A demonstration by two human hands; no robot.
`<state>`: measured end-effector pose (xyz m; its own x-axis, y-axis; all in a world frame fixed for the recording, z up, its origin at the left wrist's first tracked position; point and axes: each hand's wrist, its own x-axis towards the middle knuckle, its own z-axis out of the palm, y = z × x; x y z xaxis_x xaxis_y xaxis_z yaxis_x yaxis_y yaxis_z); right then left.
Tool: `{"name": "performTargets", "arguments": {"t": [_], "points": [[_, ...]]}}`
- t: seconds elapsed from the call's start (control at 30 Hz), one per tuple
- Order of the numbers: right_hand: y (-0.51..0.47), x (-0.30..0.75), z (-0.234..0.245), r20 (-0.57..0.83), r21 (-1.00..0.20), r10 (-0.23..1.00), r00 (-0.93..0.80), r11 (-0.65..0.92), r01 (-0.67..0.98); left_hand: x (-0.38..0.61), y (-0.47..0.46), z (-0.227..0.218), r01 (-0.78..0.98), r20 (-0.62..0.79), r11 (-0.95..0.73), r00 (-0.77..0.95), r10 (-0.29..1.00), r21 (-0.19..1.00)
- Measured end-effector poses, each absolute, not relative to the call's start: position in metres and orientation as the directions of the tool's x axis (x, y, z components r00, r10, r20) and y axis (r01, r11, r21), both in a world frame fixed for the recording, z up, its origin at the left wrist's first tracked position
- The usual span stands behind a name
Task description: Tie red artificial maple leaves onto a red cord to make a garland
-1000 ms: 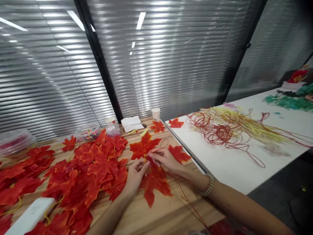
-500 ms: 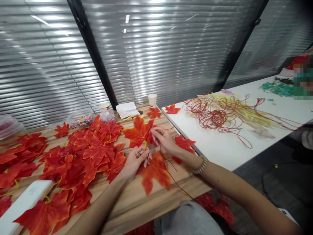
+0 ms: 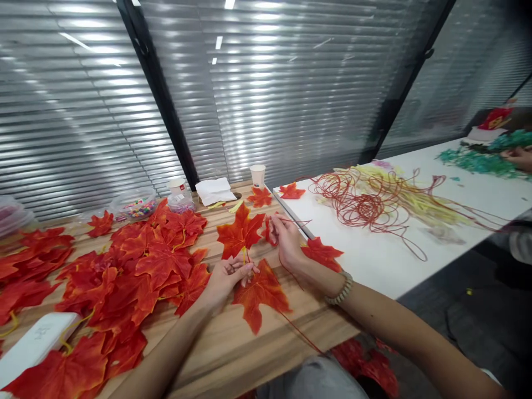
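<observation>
Between the thumb and fingers of my left hand (image 3: 233, 276) is the yellow stem of an orange-red artificial maple leaf (image 3: 240, 231), whose blade stands up beyond the fingertips. My right hand (image 3: 286, 239) is closed in a pinch on a thin red cord (image 3: 300, 221), and a loose end sticks out to the right. A small piece of red leaf shows just left of the right fingertips. Below both hands lies another maple leaf (image 3: 262, 296) on the wooden table, with red cord running from it towards the front edge. The exact contact at the fingertips is partly hidden.
A large heap of maple leaves (image 3: 137, 266) and a white power bank (image 3: 39, 346) lie left. Bead tubs (image 3: 139, 205), a tissue (image 3: 215, 191) and a paper cup (image 3: 257, 176) stand behind. Tangled red cord (image 3: 366, 208) lies on the white table; a co-worker's hand (image 3: 519, 159) is far right.
My right hand has moved right, away from my left hand, drawing the cord with it. The held leaf has turned more upright. A co-worker's hand now shows at the far right.
</observation>
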<state>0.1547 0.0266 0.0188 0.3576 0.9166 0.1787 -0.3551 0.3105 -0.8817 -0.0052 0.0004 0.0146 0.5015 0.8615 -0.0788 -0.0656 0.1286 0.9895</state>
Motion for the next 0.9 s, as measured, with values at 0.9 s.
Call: {"name": "performTargets", "arguments": {"t": [0.9], "points": [[0.035, 0.149, 0.001, 0.302, -0.953, 0.938, -0.172, 0.303, -0.019, -0.004, 0.003, 0.004, -0.175, 0.08, -0.052, 0.156, 0.985, 0.983]]}}
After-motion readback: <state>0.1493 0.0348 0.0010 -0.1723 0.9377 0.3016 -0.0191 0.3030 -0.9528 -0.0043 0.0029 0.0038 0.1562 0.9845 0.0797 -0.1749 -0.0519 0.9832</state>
